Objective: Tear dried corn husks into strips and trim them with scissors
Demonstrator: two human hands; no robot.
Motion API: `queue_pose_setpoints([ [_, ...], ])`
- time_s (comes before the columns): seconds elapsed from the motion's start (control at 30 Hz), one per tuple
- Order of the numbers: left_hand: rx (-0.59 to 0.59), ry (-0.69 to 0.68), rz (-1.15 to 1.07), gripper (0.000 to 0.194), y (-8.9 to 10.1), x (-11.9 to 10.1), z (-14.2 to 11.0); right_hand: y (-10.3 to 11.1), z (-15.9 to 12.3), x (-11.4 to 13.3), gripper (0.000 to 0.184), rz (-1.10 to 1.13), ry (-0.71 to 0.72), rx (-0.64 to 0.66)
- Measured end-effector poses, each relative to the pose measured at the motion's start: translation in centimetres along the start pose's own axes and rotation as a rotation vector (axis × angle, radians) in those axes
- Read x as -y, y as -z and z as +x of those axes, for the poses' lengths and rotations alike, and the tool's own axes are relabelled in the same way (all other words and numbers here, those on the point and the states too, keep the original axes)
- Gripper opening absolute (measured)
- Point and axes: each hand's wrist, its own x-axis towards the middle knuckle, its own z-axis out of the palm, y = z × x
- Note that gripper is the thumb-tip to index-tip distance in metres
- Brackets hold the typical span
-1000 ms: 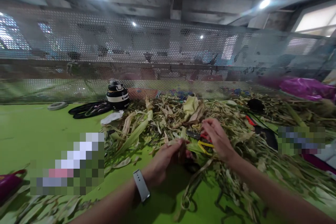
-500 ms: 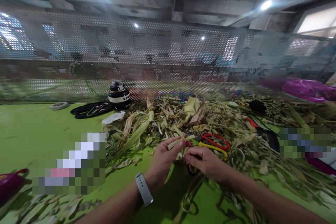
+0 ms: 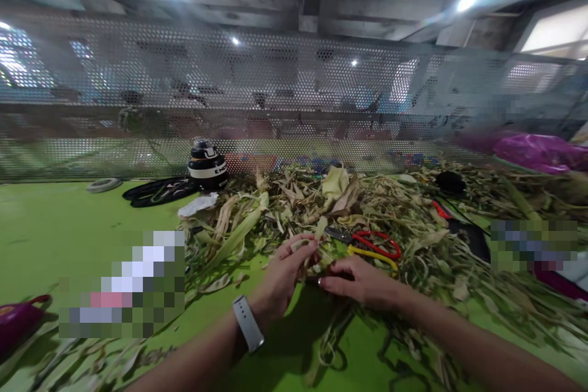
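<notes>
The left hand (image 3: 285, 274) pinches a pale leaf strip (image 3: 321, 230) between thumb and fingers, above the green desk (image 3: 138, 214); its visible long axis runs away from the person, free end tipped slightly right. The right hand (image 3: 362, 283) is curled just beside it; whether it grips anything cannot be told. Beyond, scissors (image 3: 357, 237) lie blades leftward, handles rightward.

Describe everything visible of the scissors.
The scissors have dark, metal-looking blades, one red handle and one yellow handle, both smooth-looking. They lie among dry-looking leaves, just beyond the right hand, blades toward the picture's left. Neither hand grips them; whether the right hand brushes the yellow handle is unclear, as is how far the blades are open.
</notes>
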Motion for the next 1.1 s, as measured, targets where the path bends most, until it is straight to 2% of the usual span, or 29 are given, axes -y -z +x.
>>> queue_pose_setpoints([
  [0.1, 0.035, 0.012, 0.101, 0.023, 0.1, 0.0, -0.1, -0.1, 0.1, 0.1, 0.045, 0.140, -0.061, -0.064],
  [0.17, 0.080, 0.008, 0.153, 0.026, 0.1, 0.1, 0.0, -0.3, 0.1, 0.0, 0.043, 0.156, -0.044, -0.082],
  [0.27, 0.111, -0.055, 0.216, 0.027, 0.1, 0.5, 0.2, -0.7, 0.2, -0.3, 0.036, 0.062, 0.025, -0.062],
  [0.4, 0.083, -0.111, 0.284, 0.023, 0.1, 1.0, 0.5, -0.9, 0.1, -0.1, 0.031, -0.094, 0.097, -0.065],
  [0.53, 0.153, -0.060, 0.287, 0.023, 0.4, 0.8, 0.5, -0.6, -0.3, 0.5, 0.031, -0.191, 0.134, -0.083],
  [0.6, 0.196, 0.018, 0.242, 0.024, 0.6, 0.5, 0.3, -0.1, -0.6, 0.9, 0.032, -0.283, 0.212, -0.198],
  [0.67, 0.198, 0.080, 0.216, 0.027, 0.6, 0.2, 0.2, 0.4, -0.8, 1.1, 0.029, -0.398, 0.323, -0.422],
  [0.73, 0.197, 0.097, 0.230, 0.029, 0.6, 0.0, 0.1, 0.9, -0.9, 1.2, 0.019, -0.506, 0.384, -0.604],
  [0.77, 0.200, 0.082, 0.243, 0.029, 0.5, 0.0, 0.1, 1.0, -0.9, 1.1, 0.016, -0.552, 0.381, -0.638],
  [0.8, 0.206, 0.056, 0.256, 0.029, 0.5, 0.0, 0.1, 1.1, -0.8, 1.0, 0.017, -0.589, 0.364, -0.629],
  [0.93, 0.204, -0.052, 0.304, 0.024, 0.4, 0.2, 0.2, 0.9, -0.3, 0.4, 0.018, -0.654, 0.306, -0.460],
  [1.0, 0.200, -0.052, 0.313, 0.023, 0.5, 0.1, 0.2, 0.8, 0.0, 0.0, 0.020, -0.654, 0.313, -0.429],
  [1.1, 0.262, 0.007, 0.302, 0.025, 0.8, 0.0, 0.3, 0.8, 0.2, -0.3, 0.019, -0.616, 0.315, -0.436],
])
